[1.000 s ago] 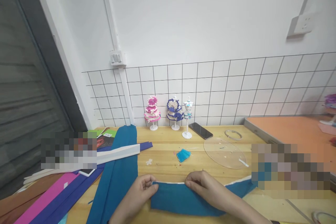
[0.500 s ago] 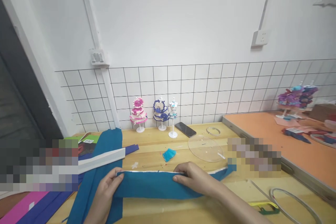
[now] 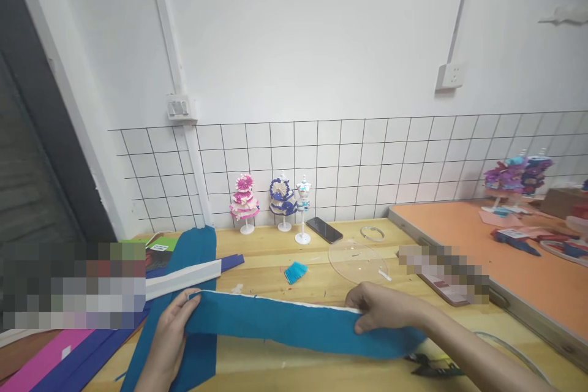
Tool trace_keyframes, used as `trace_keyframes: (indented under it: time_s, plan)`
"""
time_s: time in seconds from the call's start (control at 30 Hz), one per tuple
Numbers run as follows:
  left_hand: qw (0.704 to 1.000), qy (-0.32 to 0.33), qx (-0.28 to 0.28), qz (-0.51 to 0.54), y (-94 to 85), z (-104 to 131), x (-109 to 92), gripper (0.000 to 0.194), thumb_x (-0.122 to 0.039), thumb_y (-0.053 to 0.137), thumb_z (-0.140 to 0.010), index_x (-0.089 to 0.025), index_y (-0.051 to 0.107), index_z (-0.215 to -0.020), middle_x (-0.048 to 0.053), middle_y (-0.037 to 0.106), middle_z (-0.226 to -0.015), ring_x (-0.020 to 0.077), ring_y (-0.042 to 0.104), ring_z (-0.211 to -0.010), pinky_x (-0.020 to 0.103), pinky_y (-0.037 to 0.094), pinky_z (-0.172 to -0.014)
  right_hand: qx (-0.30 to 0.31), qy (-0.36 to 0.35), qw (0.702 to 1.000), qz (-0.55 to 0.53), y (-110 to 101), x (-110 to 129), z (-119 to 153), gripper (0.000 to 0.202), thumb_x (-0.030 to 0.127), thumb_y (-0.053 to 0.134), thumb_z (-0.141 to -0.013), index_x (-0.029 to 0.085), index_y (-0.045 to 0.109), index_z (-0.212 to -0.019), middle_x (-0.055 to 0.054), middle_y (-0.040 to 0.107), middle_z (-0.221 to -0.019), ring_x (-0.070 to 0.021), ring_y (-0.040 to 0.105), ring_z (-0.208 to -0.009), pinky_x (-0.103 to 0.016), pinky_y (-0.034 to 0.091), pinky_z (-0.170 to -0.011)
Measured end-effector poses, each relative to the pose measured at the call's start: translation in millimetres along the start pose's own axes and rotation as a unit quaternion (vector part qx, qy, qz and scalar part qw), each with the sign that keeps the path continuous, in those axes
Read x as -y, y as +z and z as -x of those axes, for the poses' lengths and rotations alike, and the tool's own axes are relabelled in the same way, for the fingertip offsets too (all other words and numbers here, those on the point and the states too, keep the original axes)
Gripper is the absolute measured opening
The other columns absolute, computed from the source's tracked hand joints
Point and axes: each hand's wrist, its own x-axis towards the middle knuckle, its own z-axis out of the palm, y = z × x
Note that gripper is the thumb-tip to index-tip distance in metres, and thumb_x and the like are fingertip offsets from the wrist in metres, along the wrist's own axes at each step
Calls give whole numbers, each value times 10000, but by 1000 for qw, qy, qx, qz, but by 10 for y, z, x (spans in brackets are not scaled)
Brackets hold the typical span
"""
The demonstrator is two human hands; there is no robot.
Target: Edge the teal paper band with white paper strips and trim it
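A long teal strip that looks like crepe paper point(image 3: 275, 324), with a white line along its upper edge, is stretched between my hands above the table. My left hand point(image 3: 172, 331) pinches its left end between thumb and fingers. Farther along, near the right end, my right hand point(image 3: 383, 309) grips the upper edge, and the tail bends away beneath the forearm. Behind and under my left hand lies a larger folded teal sheet point(image 3: 195, 251). A small pleated turquoise fan point(image 3: 295, 272) sits beyond the strip.
Mini stands with a pink paper dress point(image 3: 245, 199), a navy one point(image 3: 281, 196) and a white-blue one point(image 3: 303, 196) line the wall. Nearby are a phone point(image 3: 324, 229), a clear disc point(image 3: 353, 257), a wire ring point(image 3: 372, 233) and an orange table point(image 3: 441, 223). Pliers-like tool point(image 3: 434, 367) lies front right.
My right hand has slid right along the strip's upper edge, and my left hand has shifted slightly left. A longer stretch of the strip now spans between them.
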Motion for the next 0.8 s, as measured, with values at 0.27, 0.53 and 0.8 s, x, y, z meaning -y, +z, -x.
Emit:
trace_keyframes:
  time_s: [0.27, 0.53, 0.8]
  plan:
    - [998, -50, -9, -42, -96, -70, 29, 279, -313, 675, -600, -236, 600, -858, -20, 692, -713, 215, 638, -715, 249, 482, -564, -14, 43, 997, -55, -110, -283, 412, 131, 199, 598, -618, 180, 626, -744, 49, 577, -642, -103, 485, -566, -187, 308, -481]
    - [992, -82, -74, -63, -61, -111, 85, 370, -306, 696, -543, -209, 601, -888, -4, 693, -714, 219, 639, -738, 256, 474, -563, -28, 65, 985, -157, -199, -624, 636, 219, 335, 610, -699, 145, 646, -802, -9, 654, -750, -125, 569, -633, -199, 416, -558]
    - [989, -118, -90, -30, -60, -139, 86, 254, -230, 708, -553, -213, 630, -794, 7, 685, -652, 210, 640, -619, 255, 480, -494, -71, 79, 970, -218, -165, -932, 672, 384, 479, 623, -697, 117, 648, -823, -50, 660, -728, -138, 585, -626, -228, 437, -573]
